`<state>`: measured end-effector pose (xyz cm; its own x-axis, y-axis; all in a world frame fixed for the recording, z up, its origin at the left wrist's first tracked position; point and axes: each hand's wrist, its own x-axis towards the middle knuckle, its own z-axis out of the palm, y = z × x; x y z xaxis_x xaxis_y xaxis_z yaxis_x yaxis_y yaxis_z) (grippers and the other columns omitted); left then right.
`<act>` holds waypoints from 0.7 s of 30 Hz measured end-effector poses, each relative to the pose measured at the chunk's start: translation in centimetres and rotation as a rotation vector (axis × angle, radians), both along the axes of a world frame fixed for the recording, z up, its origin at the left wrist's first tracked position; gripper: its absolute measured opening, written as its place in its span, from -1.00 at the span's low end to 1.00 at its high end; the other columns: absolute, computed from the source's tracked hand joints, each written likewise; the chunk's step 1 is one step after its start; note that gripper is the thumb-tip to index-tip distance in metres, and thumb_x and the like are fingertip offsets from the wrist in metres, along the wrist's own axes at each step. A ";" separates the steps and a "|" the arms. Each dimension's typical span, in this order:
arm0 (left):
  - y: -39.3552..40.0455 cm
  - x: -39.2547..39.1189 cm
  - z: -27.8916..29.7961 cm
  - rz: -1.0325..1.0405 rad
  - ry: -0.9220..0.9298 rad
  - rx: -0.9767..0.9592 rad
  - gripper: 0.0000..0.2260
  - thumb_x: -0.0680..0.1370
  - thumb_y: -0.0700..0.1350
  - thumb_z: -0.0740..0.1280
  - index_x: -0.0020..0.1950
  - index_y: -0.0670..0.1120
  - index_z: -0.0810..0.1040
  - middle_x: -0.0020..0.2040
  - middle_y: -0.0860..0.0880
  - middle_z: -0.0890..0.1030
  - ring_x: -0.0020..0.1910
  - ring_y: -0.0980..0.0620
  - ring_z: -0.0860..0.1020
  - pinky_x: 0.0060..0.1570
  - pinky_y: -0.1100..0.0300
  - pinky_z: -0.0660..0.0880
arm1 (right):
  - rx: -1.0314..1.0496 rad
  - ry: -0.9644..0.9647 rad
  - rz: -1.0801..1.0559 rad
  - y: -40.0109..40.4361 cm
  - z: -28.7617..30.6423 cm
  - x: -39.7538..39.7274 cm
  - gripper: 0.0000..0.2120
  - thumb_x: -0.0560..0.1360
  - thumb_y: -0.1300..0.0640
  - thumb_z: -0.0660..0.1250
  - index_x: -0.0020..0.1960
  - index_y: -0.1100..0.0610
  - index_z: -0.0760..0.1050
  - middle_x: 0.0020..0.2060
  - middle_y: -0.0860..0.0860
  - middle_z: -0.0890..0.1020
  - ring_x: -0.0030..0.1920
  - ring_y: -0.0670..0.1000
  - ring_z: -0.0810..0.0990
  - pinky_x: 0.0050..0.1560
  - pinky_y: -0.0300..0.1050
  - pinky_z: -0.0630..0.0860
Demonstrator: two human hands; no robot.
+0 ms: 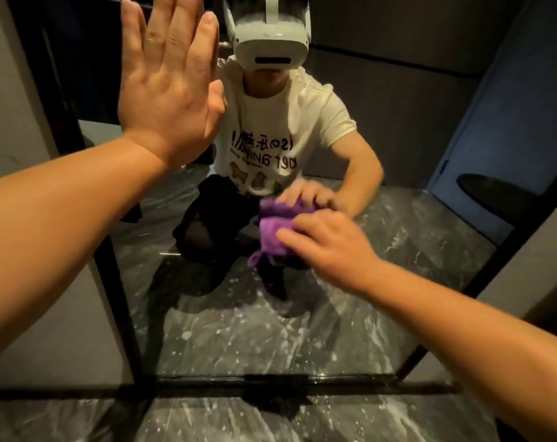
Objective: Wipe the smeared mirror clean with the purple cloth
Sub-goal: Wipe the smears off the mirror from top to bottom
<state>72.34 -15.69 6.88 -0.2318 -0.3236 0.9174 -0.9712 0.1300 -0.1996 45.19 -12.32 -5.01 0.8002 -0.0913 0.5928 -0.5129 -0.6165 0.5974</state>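
The left hand [167, 87] was up at 11 o'clock, flat against the mirror [398, 250], fingers straight and close together, palm on the glass, holding nothing. Its forearm ran down to 8 o'clock, out of the picture.

Over to the right hand [326, 247], just right of centre. It was pressing the cloth [272, 239] to the glass, fingers spread over the bunched purple fabric and bent a little around it. The cloth sat at the middle of the mirror, crumpled, with 1 corner hanging down toward 6 o'clock. Right above it, touching, was its own reflection with the reflected hand on top.

The mirror leaned in a thin black frame [118, 282] standing on a dark marble floor [207, 422]. White specks and streaks covered the lower glass, thickest from the centre down to 6 o'clock. The upper part around the left hand looked clearer, though I could not tell how clean it was.

In the glass, a crouching person in a white printed T-shirt [271, 122] and a white headset [271, 43] showed at 12 o'clock. A blue panel [494, 106] stood at 2 o'clock, a grey wall [47, 314] at 8 o'clock.
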 end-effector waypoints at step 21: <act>-1.9 0.5 -0.6 -0.048 -0.021 -0.164 -0.42 0.63 0.07 -0.03 0.59 -0.19 0.09 0.58 -0.31 0.10 0.55 -0.34 0.06 0.50 -0.15 -0.17 | 0.277 0.157 -0.178 0.9 -12.6 -5.6 -0.92 0.58 0.01 0.32 -0.01 0.01 0.53 -0.22 -0.03 0.58 -0.27 0.00 0.47 -0.23 -0.05 0.35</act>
